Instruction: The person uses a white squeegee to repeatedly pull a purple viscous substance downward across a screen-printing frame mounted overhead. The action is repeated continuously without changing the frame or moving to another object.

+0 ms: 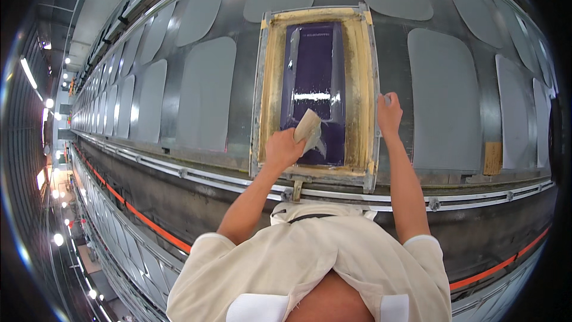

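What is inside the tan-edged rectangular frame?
Inside the frame: a glossy purple panel. The left hand and tan tool cover part of the panel's near end; what lies beneath is hidden.

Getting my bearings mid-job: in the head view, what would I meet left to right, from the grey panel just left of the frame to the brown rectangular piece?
Left-side grey panel → left hand → beige squeegee → right hand → right-side grey panel → brown rectangular piece.

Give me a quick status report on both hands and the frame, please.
Left hand gripping tan scraper over purple panel. Right hand curled by right edge of frame, contact unclear. Scraper hiding part of panel's lower half.
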Demonstrator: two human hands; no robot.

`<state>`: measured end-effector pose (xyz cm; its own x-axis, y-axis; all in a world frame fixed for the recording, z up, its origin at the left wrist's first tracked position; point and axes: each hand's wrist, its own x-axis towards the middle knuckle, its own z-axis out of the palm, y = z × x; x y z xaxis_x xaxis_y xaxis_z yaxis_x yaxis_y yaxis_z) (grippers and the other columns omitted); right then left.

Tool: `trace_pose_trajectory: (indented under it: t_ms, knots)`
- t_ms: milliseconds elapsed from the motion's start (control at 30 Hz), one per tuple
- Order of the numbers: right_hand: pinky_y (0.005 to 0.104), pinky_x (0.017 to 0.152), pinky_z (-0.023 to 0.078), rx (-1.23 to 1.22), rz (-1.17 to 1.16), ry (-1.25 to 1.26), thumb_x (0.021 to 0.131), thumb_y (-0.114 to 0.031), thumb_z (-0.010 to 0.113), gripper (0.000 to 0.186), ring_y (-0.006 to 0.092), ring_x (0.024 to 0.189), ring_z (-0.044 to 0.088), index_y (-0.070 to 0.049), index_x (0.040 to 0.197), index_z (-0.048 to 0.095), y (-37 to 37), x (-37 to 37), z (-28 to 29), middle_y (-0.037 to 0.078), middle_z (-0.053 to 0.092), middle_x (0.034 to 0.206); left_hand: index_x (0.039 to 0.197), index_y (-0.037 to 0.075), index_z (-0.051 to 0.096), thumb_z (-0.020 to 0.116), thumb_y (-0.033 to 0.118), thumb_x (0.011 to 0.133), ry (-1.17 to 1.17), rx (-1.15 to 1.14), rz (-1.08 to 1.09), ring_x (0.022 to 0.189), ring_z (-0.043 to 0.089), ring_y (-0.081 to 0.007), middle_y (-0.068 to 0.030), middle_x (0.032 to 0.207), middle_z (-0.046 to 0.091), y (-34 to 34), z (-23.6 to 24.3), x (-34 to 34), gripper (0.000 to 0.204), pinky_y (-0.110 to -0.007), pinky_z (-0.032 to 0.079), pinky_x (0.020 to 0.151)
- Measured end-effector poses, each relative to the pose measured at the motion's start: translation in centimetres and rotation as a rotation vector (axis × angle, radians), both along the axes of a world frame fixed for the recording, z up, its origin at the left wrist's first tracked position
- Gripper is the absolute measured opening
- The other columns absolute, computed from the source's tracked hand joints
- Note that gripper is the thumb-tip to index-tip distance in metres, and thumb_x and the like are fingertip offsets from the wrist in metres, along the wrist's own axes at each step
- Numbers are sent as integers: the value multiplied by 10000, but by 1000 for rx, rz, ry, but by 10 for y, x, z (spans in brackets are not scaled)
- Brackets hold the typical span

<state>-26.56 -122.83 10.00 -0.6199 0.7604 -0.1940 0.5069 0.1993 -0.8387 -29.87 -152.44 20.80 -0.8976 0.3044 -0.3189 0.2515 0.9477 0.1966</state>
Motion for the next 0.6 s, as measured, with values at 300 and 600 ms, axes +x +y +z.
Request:
trace_pose_trajectory:
  t_ms: [300,600]
  knots:
    - [470,848,497,-17,24,-76,950,-338,621,351,484,954,656,-29,1116,601,0,0,5,277,688,1000,1001,36,727,685,388,821,221,-68,49,976,697,-428,-245,990,722,71,-14,-245,398,-532,554,840]
    - [411,765,490,-24,-29,-132,978,-329,610,312,358,764,636,-32,1075,600,-6,-3,16,225,662,858,976,57,735,756,405,811,150,-44,-56,932,706,-392,-203,944,732,88,-33,-233,386,-491,552,812]
